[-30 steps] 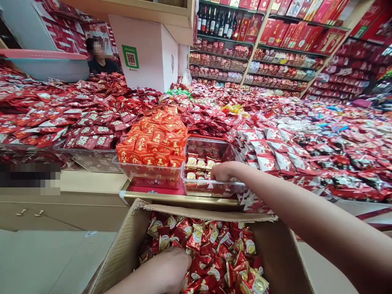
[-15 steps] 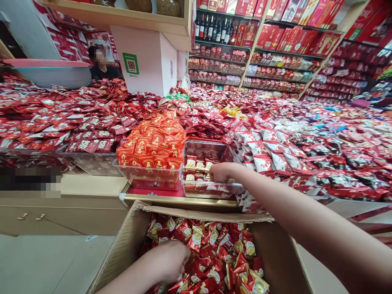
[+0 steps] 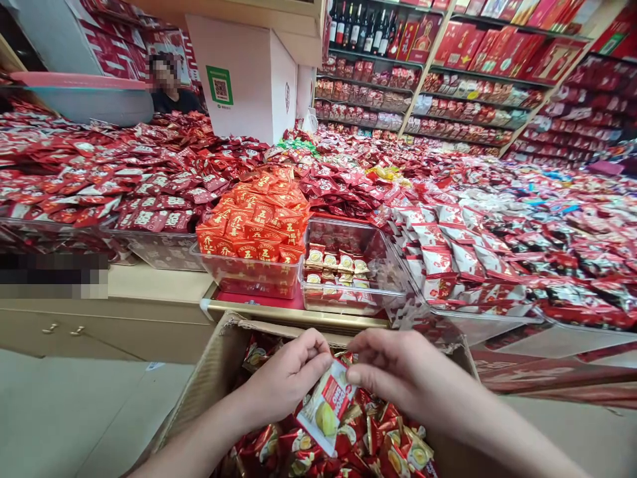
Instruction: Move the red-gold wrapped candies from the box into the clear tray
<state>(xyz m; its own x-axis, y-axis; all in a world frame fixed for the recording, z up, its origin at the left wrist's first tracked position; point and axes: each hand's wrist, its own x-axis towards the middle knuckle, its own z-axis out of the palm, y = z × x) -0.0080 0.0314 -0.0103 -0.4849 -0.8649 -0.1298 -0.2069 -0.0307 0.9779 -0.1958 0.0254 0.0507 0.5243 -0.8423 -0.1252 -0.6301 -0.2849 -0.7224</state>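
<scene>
Over an open cardboard box, my left hand pinches the upper end of a small white and red candy packet with a yellow-green picture on it. At the packet's right edge is my right hand, its thumb and fingers apart. The thumb tip overlaps the packet's edge; whether it presses on it I cannot tell. Beneath both hands, many red and gold wrapped candies fill the box. Just beyond the box stands a clear plastic bin, with similar candies lined up in rows.
Left of that bin, another clear bin is heaped with orange-red packets. White and red packets are piled to the right. A person is behind the counter beside a blue basin. Shelves with bottles and boxes line the back.
My right hand has left the clear bin and come back over the box. My left hand has risen from the candies with a white and red packet. The view has shifted slightly.
</scene>
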